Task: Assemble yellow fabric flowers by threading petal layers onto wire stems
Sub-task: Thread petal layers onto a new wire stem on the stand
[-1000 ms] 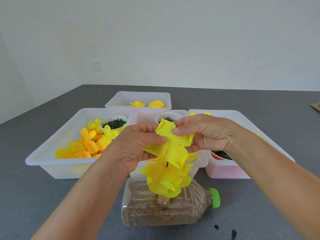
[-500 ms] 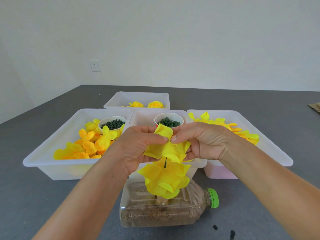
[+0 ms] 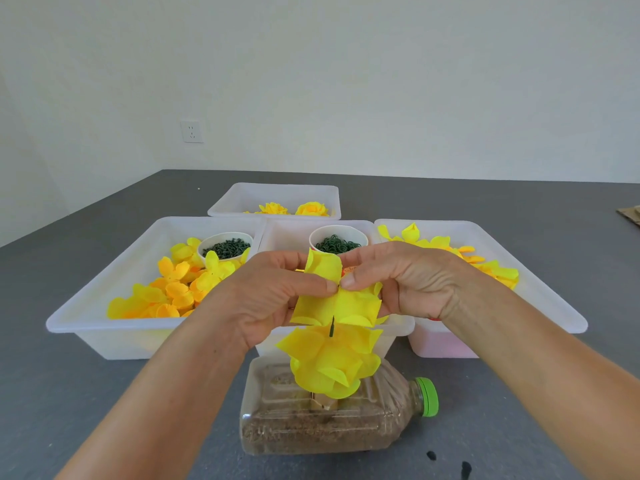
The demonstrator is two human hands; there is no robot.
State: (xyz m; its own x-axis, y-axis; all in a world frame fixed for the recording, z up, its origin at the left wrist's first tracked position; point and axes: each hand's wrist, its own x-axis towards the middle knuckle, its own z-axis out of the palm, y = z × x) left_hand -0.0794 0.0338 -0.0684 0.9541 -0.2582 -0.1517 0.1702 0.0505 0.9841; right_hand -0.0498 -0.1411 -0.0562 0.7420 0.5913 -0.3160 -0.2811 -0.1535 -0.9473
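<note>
Left hand (image 3: 277, 299): a yellow fabric petal layer (image 3: 337, 299) is pinched at its left side between thumb and fingers.
Right hand (image 3: 405, 282): the same layer is pinched at its right side, close to the centre; the thumb tip is pressed on the cloth.
Petal layer: it is held between the two hands, just above the dark tip of the wire stem (image 3: 331, 330).
Stem: it is seen below the hands, upright, with earlier threaded petals (image 3: 329, 362) gathered on it. Its foot is hidden behind them, over a plastic bottle (image 3: 332, 420) that lies on its side.
Handling: the cloth is judged very light, soft and easily creased; it is probably not slippery. The wire tip is thin and may bend.
Where to hold: the layer is best taken near its centre hole, on both sides, so that the hole stays flat and open for the tip.
Behind the hands: loose petals are kept in white trays (image 3: 104, 327), and a paper cup of green rings (image 3: 337, 242) is seen.
</note>
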